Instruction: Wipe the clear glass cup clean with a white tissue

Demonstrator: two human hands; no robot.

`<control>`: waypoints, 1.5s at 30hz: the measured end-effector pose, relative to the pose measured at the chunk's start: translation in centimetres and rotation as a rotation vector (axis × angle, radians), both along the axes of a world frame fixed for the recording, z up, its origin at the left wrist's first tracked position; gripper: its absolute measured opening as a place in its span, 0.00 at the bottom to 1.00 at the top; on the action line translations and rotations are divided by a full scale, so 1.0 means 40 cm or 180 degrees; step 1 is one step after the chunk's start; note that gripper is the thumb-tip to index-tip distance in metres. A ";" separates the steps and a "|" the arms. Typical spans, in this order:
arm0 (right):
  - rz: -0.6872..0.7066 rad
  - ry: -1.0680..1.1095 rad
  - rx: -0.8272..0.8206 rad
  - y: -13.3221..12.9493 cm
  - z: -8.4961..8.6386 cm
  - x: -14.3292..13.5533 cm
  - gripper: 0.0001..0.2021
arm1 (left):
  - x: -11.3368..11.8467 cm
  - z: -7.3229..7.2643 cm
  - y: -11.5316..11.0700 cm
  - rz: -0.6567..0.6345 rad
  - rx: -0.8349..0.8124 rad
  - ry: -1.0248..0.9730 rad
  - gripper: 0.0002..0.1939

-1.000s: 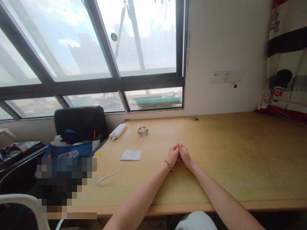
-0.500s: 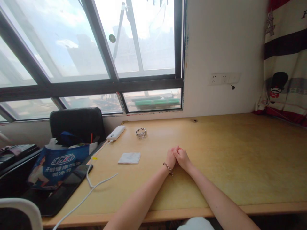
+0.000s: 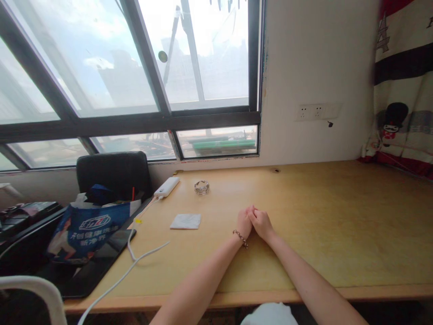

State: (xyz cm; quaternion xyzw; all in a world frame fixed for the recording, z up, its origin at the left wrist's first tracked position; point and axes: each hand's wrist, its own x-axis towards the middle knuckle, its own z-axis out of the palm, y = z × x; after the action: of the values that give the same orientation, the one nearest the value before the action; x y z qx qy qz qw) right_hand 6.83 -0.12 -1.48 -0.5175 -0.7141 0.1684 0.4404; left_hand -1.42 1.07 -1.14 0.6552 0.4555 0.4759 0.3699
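On the tabletop, my left hand (image 3: 244, 222) and my right hand (image 3: 263, 223) are clasped together, fingers closed against each other. No object shows in either of them, though the inside of the clasp is hidden. A beaded bracelet (image 3: 240, 239) circles my left wrist. To the left of the hands and apart from them lies a flat white packet or folded tissue (image 3: 185, 221). Further back stands a silvery, openwork ring-shaped piece (image 3: 202, 188), perhaps a bracelet.
A white power bank (image 3: 167, 187) with a white cable (image 3: 135, 261) lies on the wooden table (image 3: 338, 225) at its left. Beyond the left edge are a blue shopping bag (image 3: 91, 228), a black chair (image 3: 113, 174) and a dark glossy panel (image 3: 104, 262). Wall sockets (image 3: 318, 111) and a curtain (image 3: 402, 90) are at right.
The view has shifted slightly, so the scene sits a little further right. My hands stay clasped in the same place on the table.
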 end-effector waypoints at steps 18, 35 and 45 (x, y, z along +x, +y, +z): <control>-0.0576 -0.0221 0.0094 0.007 -0.003 0.026 0.22 | -0.006 -0.012 -0.009 0.0193 0.0433 0.0761 0.20; -0.0652 -0.0144 0.0052 0.008 0.015 0.045 0.20 | -0.021 0.013 -0.012 0.0417 0.0738 0.1959 0.21; -0.0931 0.0185 -0.0175 0.027 0.015 0.069 0.19 | -0.172 0.034 0.057 0.2591 0.0188 0.3274 0.28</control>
State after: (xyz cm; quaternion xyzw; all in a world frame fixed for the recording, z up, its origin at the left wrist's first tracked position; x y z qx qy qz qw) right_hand 9.61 0.97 -0.87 -0.6228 -0.6132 0.1368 0.4663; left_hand -8.29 3.35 0.22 0.5843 0.7725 0.2161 -0.1229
